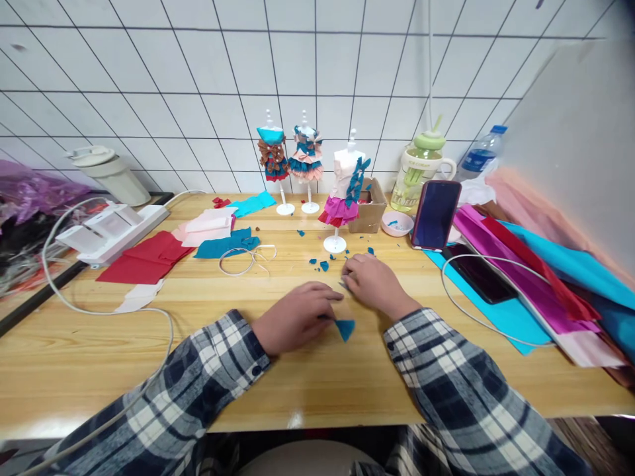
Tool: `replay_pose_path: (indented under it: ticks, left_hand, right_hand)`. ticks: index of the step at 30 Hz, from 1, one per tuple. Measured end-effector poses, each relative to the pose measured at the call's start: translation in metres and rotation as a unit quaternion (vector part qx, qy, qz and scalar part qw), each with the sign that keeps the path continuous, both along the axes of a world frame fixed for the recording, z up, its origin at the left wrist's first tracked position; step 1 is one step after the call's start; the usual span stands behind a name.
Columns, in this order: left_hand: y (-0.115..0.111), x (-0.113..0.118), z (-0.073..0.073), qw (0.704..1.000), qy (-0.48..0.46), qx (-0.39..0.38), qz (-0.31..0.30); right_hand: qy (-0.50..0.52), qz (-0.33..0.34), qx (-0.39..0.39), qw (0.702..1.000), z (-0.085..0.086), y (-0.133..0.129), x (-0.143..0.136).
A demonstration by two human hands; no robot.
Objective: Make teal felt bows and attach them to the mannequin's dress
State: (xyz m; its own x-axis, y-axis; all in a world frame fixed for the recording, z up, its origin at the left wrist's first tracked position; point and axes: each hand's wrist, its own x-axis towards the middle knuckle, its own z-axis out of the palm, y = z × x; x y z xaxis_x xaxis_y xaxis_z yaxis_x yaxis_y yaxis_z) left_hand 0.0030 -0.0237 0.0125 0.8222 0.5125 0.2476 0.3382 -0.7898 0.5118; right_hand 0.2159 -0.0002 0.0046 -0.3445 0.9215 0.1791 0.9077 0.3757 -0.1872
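Left fingers: pinched shut on a small teal piece [346, 329], head view; the left hand [297, 318] is low over the wooden desk [297, 390], index finger stretched out.
Right fingers: curled down near the desk just across from it; a bit blurry, so I can't tell if the right hand [374, 283] is gripping anything.
Teal piece: poking out past the left fingertips, between the two hands, wide end pointing away from the grip. Not on any outfit.
Back two forms: the brown-and-red one [272, 157] and the teal-and-peach one [305, 158] both look pretty much fully dressed, tops and skirts on.
Front form: this one [347, 170] has a pale pink top, magenta skirt with red under it, and teal ruffles [356, 182] down one side only. The rest of the top is plain, so I'd call it partly trimmed.
Leftovers: teal crumbs [324, 266] by its base, a bigger teal sheet [225, 244] beside the red one [149, 256].
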Motion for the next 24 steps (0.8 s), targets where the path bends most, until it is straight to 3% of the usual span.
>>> replay_pose_path:
  ticks: [2,8,15,21,24]
  left_hand:
    - [-0.008,0.009,-0.003,0.999,0.022,0.012,-0.035]
    - [-0.012,0.020,-0.020,0.987,0.120,0.071,0.078]
    - [-0.010,0.016,-0.016,0.965,0.178,0.179,0.075]
    - [-0.010,0.018,-0.022,0.969,0.173,0.143,0.098]
    - [-0.007,0.017,-0.022,0.976,0.157,0.111,0.107]
  right_hand:
    - [0.014,0.031,-0.010,0.999,0.000,-0.004,-0.010]
    - [0.072,0.042,-0.064,0.994,-0.002,-0.002,-0.005]
    - [0.091,0.012,-0.083,0.992,-0.002,-0.004,-0.006]
    - [0.136,-0.009,-0.089,0.987,-0.004,-0.003,-0.009]
    - [0.214,-0.032,-0.082,0.973,-0.007,0.000,-0.006]
